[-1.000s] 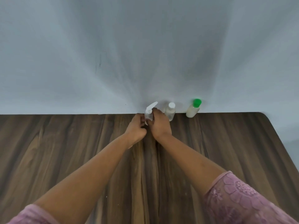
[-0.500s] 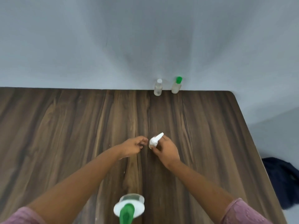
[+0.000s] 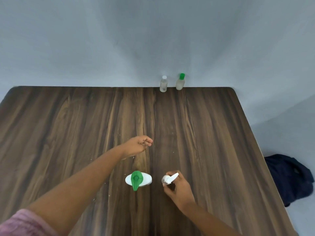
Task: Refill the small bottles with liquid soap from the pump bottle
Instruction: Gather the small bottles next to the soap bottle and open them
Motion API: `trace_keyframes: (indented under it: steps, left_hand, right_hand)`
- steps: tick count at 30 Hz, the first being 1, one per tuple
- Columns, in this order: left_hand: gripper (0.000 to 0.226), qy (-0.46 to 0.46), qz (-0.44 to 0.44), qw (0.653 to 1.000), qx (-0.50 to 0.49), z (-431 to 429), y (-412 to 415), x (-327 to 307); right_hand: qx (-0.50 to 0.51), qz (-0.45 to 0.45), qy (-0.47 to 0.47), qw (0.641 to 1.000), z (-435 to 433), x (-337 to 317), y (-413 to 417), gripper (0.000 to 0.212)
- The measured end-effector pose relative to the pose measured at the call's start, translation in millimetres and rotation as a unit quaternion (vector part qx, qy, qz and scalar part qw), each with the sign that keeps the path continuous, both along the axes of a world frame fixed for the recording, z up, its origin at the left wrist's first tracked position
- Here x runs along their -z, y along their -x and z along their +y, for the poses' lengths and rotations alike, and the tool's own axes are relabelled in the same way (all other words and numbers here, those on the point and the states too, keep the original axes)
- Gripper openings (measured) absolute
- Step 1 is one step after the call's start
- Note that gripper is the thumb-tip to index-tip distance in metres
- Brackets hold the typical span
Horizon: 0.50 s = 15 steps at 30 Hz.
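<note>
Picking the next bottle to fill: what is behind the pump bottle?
Past the pump bottle, the left hand is over the table, hiding the wood beneath it; at the wall stand a white-capped bottle and a green-capped bottle.

Spray bottle (image 3: 171,179) body under the right hand (image 3: 179,190) (only nozzle shows), pink sleeve (image 3: 25,223) cut by lower edge

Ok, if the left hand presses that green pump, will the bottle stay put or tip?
Probably stays put: the pump bottle shows a broad oval white body under the green head, so a straight-down press should sit steady. A sideways shove at the head could tip it. Its weight is unclear, as the top view hides the fill level.
</note>
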<state>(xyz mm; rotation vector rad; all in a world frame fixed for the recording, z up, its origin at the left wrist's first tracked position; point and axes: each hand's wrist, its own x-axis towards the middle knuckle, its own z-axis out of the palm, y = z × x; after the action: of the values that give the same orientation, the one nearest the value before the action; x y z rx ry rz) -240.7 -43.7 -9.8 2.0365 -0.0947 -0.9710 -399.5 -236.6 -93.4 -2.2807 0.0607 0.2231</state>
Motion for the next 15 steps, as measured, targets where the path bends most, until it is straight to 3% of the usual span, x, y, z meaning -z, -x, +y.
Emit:
trace_keyframes:
  steps: [7, 15]
  left_hand:
    - [0.041, -0.003, -0.011, 1.0, -0.014, 4, 2, 2]
    - [0.042, 0.012, -0.016, 0.999, -0.032, -3, -10, 9]
  right_hand:
    - [-0.012, 0.007, -0.009, 1.0, -2, 1, 3, 0.034]
    - [-0.071, 0.08, 0.0, 0.994, -27, 15, -3, 0.082]
